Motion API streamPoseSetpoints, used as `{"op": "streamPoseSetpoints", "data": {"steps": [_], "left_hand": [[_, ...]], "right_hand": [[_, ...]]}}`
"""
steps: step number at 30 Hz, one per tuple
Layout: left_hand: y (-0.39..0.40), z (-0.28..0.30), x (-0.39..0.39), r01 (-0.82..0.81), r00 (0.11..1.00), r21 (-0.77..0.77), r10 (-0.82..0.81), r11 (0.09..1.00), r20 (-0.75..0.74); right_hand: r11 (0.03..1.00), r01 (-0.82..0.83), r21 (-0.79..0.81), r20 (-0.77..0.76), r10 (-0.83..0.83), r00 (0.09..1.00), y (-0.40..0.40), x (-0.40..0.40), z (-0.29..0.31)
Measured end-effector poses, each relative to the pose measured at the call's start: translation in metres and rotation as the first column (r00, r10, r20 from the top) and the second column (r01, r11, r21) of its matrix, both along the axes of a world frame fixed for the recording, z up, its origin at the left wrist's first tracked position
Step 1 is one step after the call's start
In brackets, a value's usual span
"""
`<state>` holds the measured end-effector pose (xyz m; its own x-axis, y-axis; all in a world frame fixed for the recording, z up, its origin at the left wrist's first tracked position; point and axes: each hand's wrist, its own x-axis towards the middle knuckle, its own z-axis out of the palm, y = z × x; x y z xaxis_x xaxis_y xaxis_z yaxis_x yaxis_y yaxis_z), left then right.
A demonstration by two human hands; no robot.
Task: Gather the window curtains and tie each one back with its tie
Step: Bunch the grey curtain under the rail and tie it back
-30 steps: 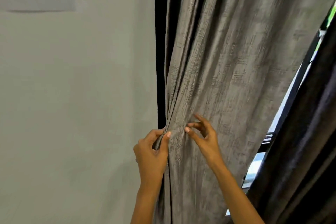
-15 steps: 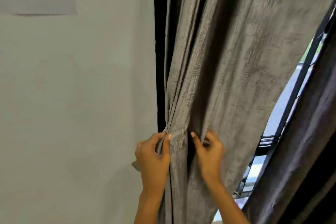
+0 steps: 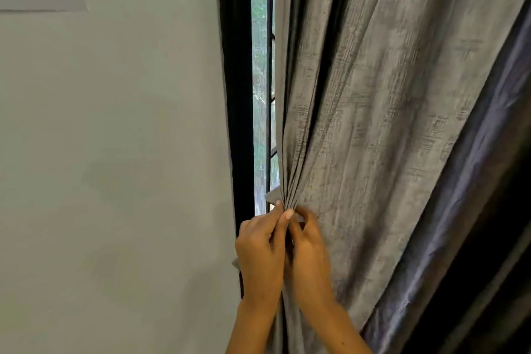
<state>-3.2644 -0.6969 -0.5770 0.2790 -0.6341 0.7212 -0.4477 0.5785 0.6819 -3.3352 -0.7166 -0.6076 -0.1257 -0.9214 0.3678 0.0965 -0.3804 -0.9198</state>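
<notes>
A grey textured curtain point(image 3: 373, 112) hangs from the top of the view and fills the middle and right. Its folds bunch together at one point just above my hands. My left hand point(image 3: 260, 253) pinches the curtain's left edge folds between thumb and fingers. My right hand point(image 3: 309, 256) is pressed against the left one and grips the neighbouring folds. A small flap of grey fabric point(image 3: 271, 196) sticks out left of the bunch. No separate tie can be made out.
A plain pale wall point(image 3: 115, 152) fills the left half. A black window frame point(image 3: 237, 95) runs down beside it, with a narrow strip of screened window point(image 3: 260, 80) showing greenery. A darker, shinier curtain point(image 3: 474, 224) hangs at the right.
My right hand has moved left and closed against my left hand, drawing more folds into the bunch. The curtain edge has pulled right, uncovering a strip of window by the frame.
</notes>
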Motion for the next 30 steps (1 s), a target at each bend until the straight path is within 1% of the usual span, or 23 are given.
{"op": "streamPoseSetpoints", "data": {"steps": [1, 3, 4, 6, 8, 9, 10, 11, 12, 14, 15, 16, 17, 18, 19, 21, 22, 23, 25, 26, 27, 28, 30], "left_hand": [[-0.001, 0.000, -0.001, -0.001, 1.000, 0.020, 0.001, 1.000, 0.009], [-0.004, 0.002, -0.004, -0.054, 0.998, 0.057, 0.052, 0.997, 0.040], [-0.005, 0.003, -0.005, -0.080, 0.995, 0.058, 0.077, 0.995, 0.058], [-0.008, 0.004, -0.004, -0.100, 0.992, 0.030, 0.097, 0.995, 0.084], [-0.011, 0.004, 0.001, -0.088, 0.993, 0.006, 0.087, 0.996, 0.085], [-0.013, 0.004, 0.004, -0.078, 0.995, 0.004, 0.078, 0.997, 0.066], [-0.016, 0.003, 0.007, -0.066, 0.997, 0.009, 0.065, 0.998, 0.034], [-0.018, 0.003, 0.010, -0.048, 0.999, 0.014, 0.048, 0.999, -0.001], [-0.019, 0.003, 0.012, -0.032, 0.999, 0.018, 0.033, 0.999, -0.032], [-0.019, 0.004, 0.014, -0.007, 0.996, 0.020, 0.009, 1.000, -0.087], [-0.019, 0.004, 0.015, 0.004, 0.994, 0.013, -0.003, 1.000, -0.106], [-0.018, 0.003, 0.016, 0.014, 0.994, 0.004, -0.013, 1.000, -0.108], [-0.018, 0.003, 0.016, 0.023, 0.995, -0.004, -0.023, 1.000, -0.099], [-0.018, 0.002, 0.016, 0.026, 0.996, -0.008, -0.027, 1.000, -0.085], [-0.018, 0.001, 0.015, 0.031, 0.997, -0.011, -0.031, 0.999, -0.073], [-0.019, 0.000, 0.013, 0.030, 0.997, -0.007, -0.031, 1.000, -0.072], [-0.019, 0.000, 0.012, 0.028, 0.997, -0.009, -0.029, 1.000, -0.069], [-0.018, 0.000, 0.011, 0.020, 0.998, -0.013, -0.021, 1.000, -0.065], [-0.019, -0.001, 0.012, 0.003, 0.998, -0.012, -0.003, 1.000, -0.059], [-0.019, -0.001, 0.012, 0.002, 0.998, -0.009, -0.002, 1.000, -0.063], [-0.019, -0.001, 0.014, 0.003, 0.998, -0.011, -0.003, 1.000, -0.062], [-0.018, 0.000, 0.015, 0.003, 0.998, -0.015, -0.004, 1.000, -0.059], [-0.016, 0.000, 0.016, 0.007, 0.998, -0.023, -0.008, 1.000, -0.065]], "right_hand": [[0.999, 0.017, -0.028, -0.016, -0.018, 1.000, -0.001, -0.001, -0.001], [0.998, 0.042, -0.054, -0.053, -0.044, 0.998, 0.000, -0.003, -0.005], [0.995, 0.055, -0.084, -0.152, -0.067, 0.986, 0.002, -0.004, -0.006], [0.988, 0.029, -0.154, -0.322, -0.078, 0.944, 0.006, -0.007, -0.007], [0.973, -0.013, -0.228, -0.418, -0.086, 0.905, 0.011, -0.017, -0.001], [0.963, -0.015, -0.269, -0.449, -0.111, 0.886, 0.009, -0.023, 0.000], [0.949, 0.020, -0.316, -0.470, -0.175, 0.865, 0.006, -0.029, -0.001], [0.942, 0.088, -0.324, -0.440, -0.232, 0.868, 0.002, -0.036, 0.000], [0.928, 0.194, -0.319, -0.382, -0.313, 0.869, -0.004, -0.042, 0.001], [0.895, 0.381, -0.231, -0.300, -0.438, 0.847, -0.016, -0.055, 0.006], [0.899, 0.405, -0.169, -0.292, -0.438, 0.850, -0.023, -0.061, 0.008], [0.920, 0.379, -0.099, -0.278, -0.391, 0.878, -0.029, -0.067, 0.010], [0.948, 0.316, -0.035, -0.243, -0.315, 0.917, -0.034, -0.070, 0.013], [0.970, 0.245, -0.007, -0.200, -0.241, 0.950, -0.039, -0.073, 0.016], [0.984, 0.181, -0.002, -0.157, -0.179, 0.971, -0.044, -0.075, 0.017], [0.995, 0.087, -0.054, -0.075, -0.091, 0.993, -0.050, -0.077, 0.017], [0.991, 0.084, -0.100, -0.071, -0.091, 0.993, -0.051, -0.076, 0.016], [0.982, 0.120, -0.144, -0.093, -0.134, 0.987, -0.051, -0.073, 0.015], [0.946, 0.249, -0.208, -0.152, -0.283, 0.947, -0.050, -0.068, 0.013], [0.928, 0.307, -0.211, -0.189, -0.347, 0.918, -0.049, -0.066, 0.012], [0.929, 0.326, -0.175, -0.220, -0.359, 0.907, -0.050, -0.066, 0.012], [0.949, 0.296, -0.107, -0.240, -0.314, 0.919, -0.052, -0.067, 0.012], [0.990, 0.143, 0.004, -0.240, -0.138, 0.961, -0.056, -0.068, 0.016]]}}
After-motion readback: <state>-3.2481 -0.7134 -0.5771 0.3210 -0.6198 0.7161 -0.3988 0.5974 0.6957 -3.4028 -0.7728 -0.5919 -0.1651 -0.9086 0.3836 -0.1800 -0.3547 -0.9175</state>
